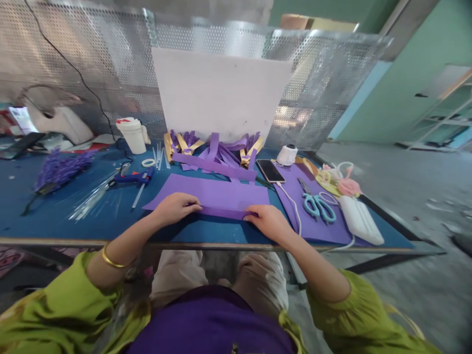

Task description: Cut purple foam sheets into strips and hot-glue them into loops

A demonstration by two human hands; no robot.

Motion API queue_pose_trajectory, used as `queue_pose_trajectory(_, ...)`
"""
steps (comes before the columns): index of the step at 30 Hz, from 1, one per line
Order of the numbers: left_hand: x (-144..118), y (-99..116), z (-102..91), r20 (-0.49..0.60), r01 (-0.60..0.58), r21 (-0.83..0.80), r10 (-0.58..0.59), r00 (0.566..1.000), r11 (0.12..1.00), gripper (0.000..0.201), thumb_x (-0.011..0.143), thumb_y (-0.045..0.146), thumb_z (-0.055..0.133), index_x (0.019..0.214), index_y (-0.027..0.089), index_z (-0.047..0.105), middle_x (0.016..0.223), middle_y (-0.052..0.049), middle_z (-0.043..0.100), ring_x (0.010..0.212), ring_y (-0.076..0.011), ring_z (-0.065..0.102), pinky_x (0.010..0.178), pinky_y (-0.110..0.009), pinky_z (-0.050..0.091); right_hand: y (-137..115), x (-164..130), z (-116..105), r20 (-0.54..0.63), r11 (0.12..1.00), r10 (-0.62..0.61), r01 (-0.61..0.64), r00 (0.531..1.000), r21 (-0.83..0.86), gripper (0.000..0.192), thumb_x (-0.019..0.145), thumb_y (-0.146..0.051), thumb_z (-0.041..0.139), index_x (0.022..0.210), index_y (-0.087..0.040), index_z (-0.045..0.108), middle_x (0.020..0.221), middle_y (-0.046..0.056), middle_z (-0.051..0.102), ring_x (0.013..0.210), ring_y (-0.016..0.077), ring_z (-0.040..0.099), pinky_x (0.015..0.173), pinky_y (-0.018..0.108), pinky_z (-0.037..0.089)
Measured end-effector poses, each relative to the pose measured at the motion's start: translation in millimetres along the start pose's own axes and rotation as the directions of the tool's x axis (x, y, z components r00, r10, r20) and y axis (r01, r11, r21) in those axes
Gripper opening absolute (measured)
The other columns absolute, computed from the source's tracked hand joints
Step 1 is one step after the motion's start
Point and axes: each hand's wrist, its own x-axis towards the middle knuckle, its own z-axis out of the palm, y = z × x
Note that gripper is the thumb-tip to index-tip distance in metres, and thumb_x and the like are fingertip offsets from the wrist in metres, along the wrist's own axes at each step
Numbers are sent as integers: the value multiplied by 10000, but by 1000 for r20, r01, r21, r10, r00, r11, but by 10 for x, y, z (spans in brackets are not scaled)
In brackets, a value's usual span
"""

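A wide sheet of purple paper point(224, 191) lies in front of me, its near edge folded up into a narrow band. My left hand point(176, 207) pinches that folded edge towards its left end, thumb and fingers pressed together. At the right end of the same fold, my right hand point(266, 220) grips the paper between thumb and fingers. Just beyond the sheet rests a heap of purple paper strips point(221, 160), one long strip lying across its front.
Left stand a blue glue gun point(134, 178), clear glue sticks point(92, 196), a purple flower bunch point(62, 169) and a white cup point(132, 135). To the right are a phone point(271, 171) with a cable, scissors point(319, 206) on purple paper, and a white power bank point(360, 220). The table edge point(221, 246) runs before me.
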Motion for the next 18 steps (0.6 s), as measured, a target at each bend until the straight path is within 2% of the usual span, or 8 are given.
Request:
queue_pose_trajectory(4,158,-4,-47,50,25,181,-35,998,983,298,907,442,567,748,225,695,782,-14,739,741,-185,644,608,-258,333,-13,85,-69,53,995,78,-74,995,-73,258,918,-319,609,1134,-234,722,1102,61,769,1021,245,700,789,308,469)
queue_pose_trajectory(8,244,-39,-53,77,-70,270,50,996,960,306,912,444,577,718,229,674,727,-13,723,687,-179,624,601,-280,298,-23,151,-94,86,990,116,-108,990,-94,269,884,-345,654,1105,-203,710,1089,82,764,1031,262,695,774,311,459)
queue_pose_trajectory(13,336,-141,-39,108,-207,318,181,977,925,336,941,432,547,706,216,655,664,-5,692,643,-163,597,709,-297,348,9,203,-99,109,987,130,-119,986,-104,253,856,-362,686,1055,-208,706,1063,78,762,1001,249,694,740,291,443)
queue_pose_trajectory(18,429,-181,-12,128,-249,358,216,968,900,321,947,383,546,706,196,646,667,-33,684,709,-186,602,825,-328,383,69,235,-84,98,990,92,-81,991,-114,209,865,-375,680,992,-214,716,1003,61,766,963,242,695,707,282,422)
